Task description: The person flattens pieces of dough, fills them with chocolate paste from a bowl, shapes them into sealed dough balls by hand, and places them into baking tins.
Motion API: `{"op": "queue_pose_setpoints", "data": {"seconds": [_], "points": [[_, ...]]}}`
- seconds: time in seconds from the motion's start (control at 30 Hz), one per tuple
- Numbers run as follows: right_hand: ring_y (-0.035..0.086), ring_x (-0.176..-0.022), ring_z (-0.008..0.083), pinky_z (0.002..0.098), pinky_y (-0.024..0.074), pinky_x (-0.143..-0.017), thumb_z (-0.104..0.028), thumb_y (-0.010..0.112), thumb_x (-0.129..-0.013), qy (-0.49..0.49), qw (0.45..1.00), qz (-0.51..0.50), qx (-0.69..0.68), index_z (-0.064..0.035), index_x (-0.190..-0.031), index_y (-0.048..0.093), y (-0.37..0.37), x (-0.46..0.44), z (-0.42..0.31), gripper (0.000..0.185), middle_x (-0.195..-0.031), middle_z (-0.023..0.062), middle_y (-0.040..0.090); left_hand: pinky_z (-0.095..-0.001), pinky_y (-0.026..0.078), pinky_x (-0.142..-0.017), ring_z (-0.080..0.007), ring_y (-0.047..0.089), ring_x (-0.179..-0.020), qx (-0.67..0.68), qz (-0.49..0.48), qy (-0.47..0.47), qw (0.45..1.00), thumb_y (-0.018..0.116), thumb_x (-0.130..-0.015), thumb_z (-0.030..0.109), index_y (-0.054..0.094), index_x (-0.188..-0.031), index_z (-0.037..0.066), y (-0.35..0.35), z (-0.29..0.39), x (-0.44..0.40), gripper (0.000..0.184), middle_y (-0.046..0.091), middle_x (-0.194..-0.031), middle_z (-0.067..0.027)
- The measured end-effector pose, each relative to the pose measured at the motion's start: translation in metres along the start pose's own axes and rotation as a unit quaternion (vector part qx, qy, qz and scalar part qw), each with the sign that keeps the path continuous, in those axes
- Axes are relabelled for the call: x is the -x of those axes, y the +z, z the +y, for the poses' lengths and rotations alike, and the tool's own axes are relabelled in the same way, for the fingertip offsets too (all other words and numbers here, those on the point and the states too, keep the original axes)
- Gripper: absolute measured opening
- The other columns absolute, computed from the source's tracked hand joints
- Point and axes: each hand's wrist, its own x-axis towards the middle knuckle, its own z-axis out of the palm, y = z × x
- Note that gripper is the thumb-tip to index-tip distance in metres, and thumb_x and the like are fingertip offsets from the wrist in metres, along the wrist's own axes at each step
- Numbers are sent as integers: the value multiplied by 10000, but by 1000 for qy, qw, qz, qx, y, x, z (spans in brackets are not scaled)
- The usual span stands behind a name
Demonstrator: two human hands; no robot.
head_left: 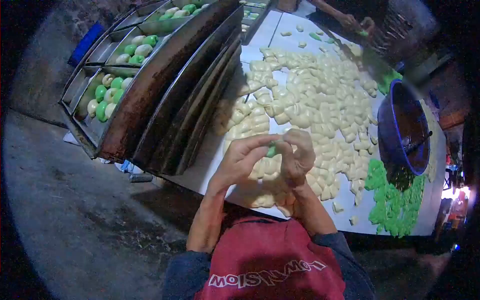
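My left hand (pixel 244 159) and my right hand (pixel 298 154) meet over the table's near side, fingers pinched together. Between their fingertips is a small piece of green dough (pixel 271 150), partly covered by the fingers. Many cut pieces of pale dough (pixel 320 95) spread over the white tabletop (pixel 197 172) beneath and beyond my hands. To the right of my right hand lies a mass of green dough pieces (pixel 397 207), close to the table's near right edge.
Metal trays (pixel 145 95) stand stacked at the left; the top one has compartments holding green and white dough balls (pixel 107 97). A large purple-rimmed basin (pixel 404 125) sits at the right. Across the table, another person's hands (pixel 356 24) hold something green.
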Motion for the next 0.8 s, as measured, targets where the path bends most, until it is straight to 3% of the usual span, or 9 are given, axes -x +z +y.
{"op": "queue_pose_setpoints", "data": {"seconds": [0.07,0.2,0.37,0.4,0.43,0.5,0.57,0.7,0.8], "points": [[555,-717,190,304,459,-664,-114,728,-828,-36,999,29,5,-42,-854,607,2,-4,0,143,-807,78,604,-294,504,-884,-158,617,-1051,-7,-18,54,998,556,-885,11,606,-1224,-19,2,5,2,344,644,-1183,-128],[535,-639,184,304,446,-616,-238,673,-891,-16,999,7,44,-38,-771,629,2,-11,-8,238,-693,60,590,-232,509,-772,-97,634,-879,35,101,-62,992,694,-861,111,663,-1120,-23,18,15,4,293,702,-985,-76],[595,-635,195,336,477,-595,-265,637,-917,170,980,-99,20,-8,-792,644,-5,-16,-19,286,-623,83,590,-216,493,-610,-40,597,-715,-97,159,-36,982,738,-838,141,699,-1048,5,18,18,15,253,696,-845,-10],[663,-737,217,326,518,-621,-241,664,-887,188,968,-153,63,-6,-895,675,-9,-14,-21,235,-779,122,666,-208,481,-565,-24,584,-672,-98,164,-63,980,739,-838,157,706,-1024,5,16,28,20,242,694,-791,-6],[673,-765,228,322,527,-635,-219,671,-874,103,976,-163,99,-17,-936,679,-10,-16,-29,212,-843,136,673,-224,516,-671,-87,641,-755,-150,173,-103,968,751,-807,76,712,-978,-20,11,37,22,200,716,-877,-63],[691,-821,249,316,547,-662,-176,686,-848,-84,969,-177,153,-38,-1020,686,-2,-38,-70,220,-972,162,687,-228,518,-670,-80,642,-760,-61,211,-51,974,701,-853,79,714,-965,-23,7,46,30,152,719,-855,-66],[697,-895,294,332,564,-721,-140,762,-752,-214,922,-300,121,-98,-1114,682,-7,-46,-79,373,-1105,197,660,-254,523,-621,-87,664,-745,-150,203,-11,968,671,-888,113,701,-991,-24,-2,82,40,174,724,-842,-122],[693,-892,317,366,569,-716,-100,837,-667,-183,926,-319,87,-123,-1049,698,15,-77,-131,407,-1053,186,674,-308,547,-642,-242,713,-757,-259,151,84,950,670,-898,237,581,-1250,-4,-26,149,63,435,673,-1087,-196],[697,-861,281,335,569,-689,-61,838,-665,-170,929,-329,24,-111,-1023,683,48,-115,-152,393,-1009,173,680,-285,554,-635,-234,708,-738,-314,187,173,915,700,-860,315,513,-1315,-32,-54,185,81,603,609,-1240,-177]]}}
